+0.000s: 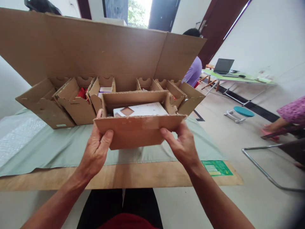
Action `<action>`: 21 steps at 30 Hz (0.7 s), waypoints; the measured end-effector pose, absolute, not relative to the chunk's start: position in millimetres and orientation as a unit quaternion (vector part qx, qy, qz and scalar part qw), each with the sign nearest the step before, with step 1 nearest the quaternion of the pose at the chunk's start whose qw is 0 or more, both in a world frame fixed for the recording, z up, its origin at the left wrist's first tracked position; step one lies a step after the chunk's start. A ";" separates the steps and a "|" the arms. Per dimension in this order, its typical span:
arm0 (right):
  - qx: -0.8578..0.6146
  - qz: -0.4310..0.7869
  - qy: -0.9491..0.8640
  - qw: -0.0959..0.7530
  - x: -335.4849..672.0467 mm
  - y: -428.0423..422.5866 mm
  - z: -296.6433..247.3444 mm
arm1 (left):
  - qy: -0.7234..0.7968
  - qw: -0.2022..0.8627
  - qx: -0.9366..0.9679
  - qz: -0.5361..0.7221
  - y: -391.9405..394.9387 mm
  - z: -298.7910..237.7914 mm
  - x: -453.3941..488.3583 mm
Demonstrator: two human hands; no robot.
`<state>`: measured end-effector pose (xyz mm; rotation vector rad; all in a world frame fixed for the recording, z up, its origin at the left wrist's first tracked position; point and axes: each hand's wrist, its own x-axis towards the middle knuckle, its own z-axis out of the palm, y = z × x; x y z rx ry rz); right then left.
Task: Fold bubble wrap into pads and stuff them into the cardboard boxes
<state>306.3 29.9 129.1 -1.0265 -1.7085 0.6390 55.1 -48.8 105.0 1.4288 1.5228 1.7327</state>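
Between my two hands is an open-topped cardboard box [135, 132], tilted toward me and held above the cloth. My left hand [96, 146] grips its left end, thumb on the front panel. On the right end, my right hand [182, 143] closes the same way, with its thumb on the front. Inside lies a white carton [145, 109] with a brown diamond mark. Behind stands a row of similar cardboard bins, with a gap in the middle; one left bin [76, 109] contains red packets [82, 93]. A tall cardboard panel [107, 51] rises behind the row.
A pale green cloth [64, 149] covers most of the wooden table [143, 176]. Bubble wrap [21, 136] lies at the left. To the right are a laptop [223, 66] on a green table, a blue-topped stool [243, 111] and a seated person's arm [277, 124].
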 end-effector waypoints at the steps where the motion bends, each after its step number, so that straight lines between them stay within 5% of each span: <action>1: -0.407 0.281 -0.706 0.506 297.6 39.0 129.5 | 0.553 0.193 0.513 0.627 -50.3 108.3 51.0; 10: -0.284 0.387 -0.793 0.375 252.9 125.2 112.2 | 0.606 0.214 0.466 0.608 -113.6 40.4 99.2; 21: -0.398 0.387 -0.720 0.416 220.3 139.0 59.4 | 0.695 0.083 0.417 0.580 -91.9 3.8 46.4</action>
